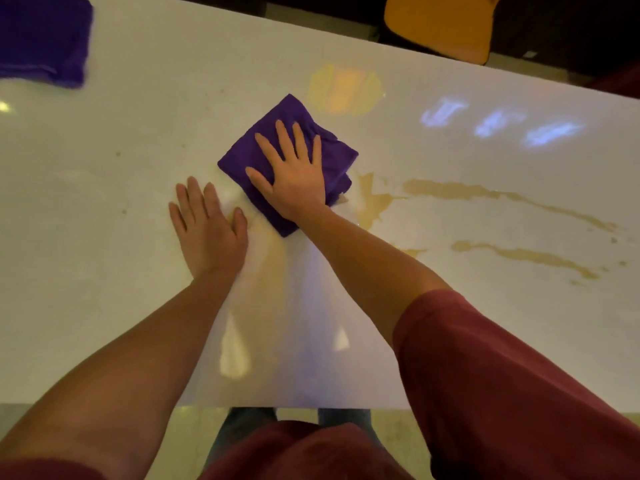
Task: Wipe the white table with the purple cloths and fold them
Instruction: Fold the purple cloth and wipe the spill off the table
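A bunched purple cloth [242,157] lies on the white table [104,202] near its middle. My right hand [294,174] presses flat on top of it, fingers spread. My left hand [207,230] rests flat on the bare table just left of the cloth, fingers together, holding nothing. A second purple cloth [41,39], folded, lies at the far left corner of the table. Brown spill streaks [485,195] run across the table to the right of the cloth, with a second streak [526,258] nearer to me.
An orange chair [446,26] stands beyond the table's far edge. The table's near edge [277,405] is right in front of my body. Light reflections shine on the glossy top at the right.
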The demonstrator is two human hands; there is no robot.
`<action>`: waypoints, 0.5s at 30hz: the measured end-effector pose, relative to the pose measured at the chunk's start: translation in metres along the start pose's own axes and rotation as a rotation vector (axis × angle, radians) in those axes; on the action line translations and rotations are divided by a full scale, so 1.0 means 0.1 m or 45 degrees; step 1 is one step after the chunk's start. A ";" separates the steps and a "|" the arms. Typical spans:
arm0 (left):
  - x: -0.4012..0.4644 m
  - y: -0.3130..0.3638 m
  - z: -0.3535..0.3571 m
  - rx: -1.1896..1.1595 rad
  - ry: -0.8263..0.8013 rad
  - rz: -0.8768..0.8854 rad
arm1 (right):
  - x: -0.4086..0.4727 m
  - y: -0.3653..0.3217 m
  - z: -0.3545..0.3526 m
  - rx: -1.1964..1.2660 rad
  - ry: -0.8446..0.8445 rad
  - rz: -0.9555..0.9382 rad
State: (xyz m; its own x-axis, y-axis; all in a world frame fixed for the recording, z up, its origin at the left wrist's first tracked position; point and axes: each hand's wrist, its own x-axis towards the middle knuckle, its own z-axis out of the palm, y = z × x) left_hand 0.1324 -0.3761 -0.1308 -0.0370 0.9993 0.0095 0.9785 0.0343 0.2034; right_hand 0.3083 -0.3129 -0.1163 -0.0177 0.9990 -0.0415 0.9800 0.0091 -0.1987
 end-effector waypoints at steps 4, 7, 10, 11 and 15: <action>-0.03 0.05 -0.03 0.015 -0.036 -0.018 | -0.40 0.65 -0.12 0.002 0.066 -0.015; -0.09 0.25 -0.09 0.002 0.014 -0.035 | -0.66 1.29 -0.24 -0.039 0.046 0.053; -0.07 0.93 -0.09 -0.014 0.012 0.077 | -0.84 1.85 -0.36 -0.041 0.011 0.136; -0.07 1.24 -0.06 -0.068 -0.014 0.069 | -0.90 2.01 -0.39 -0.038 0.013 0.158; -0.19 2.21 0.19 -0.133 -0.120 -0.153 | -1.03 2.61 -0.50 -0.035 0.013 0.211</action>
State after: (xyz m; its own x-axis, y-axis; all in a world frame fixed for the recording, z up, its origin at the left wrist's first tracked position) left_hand 0.3530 -0.3876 -0.1050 -0.1286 0.9854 -0.1118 0.9417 0.1567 0.2979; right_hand 0.5754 -0.4108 -0.1153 0.1465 0.9873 -0.0617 0.9744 -0.1548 -0.1631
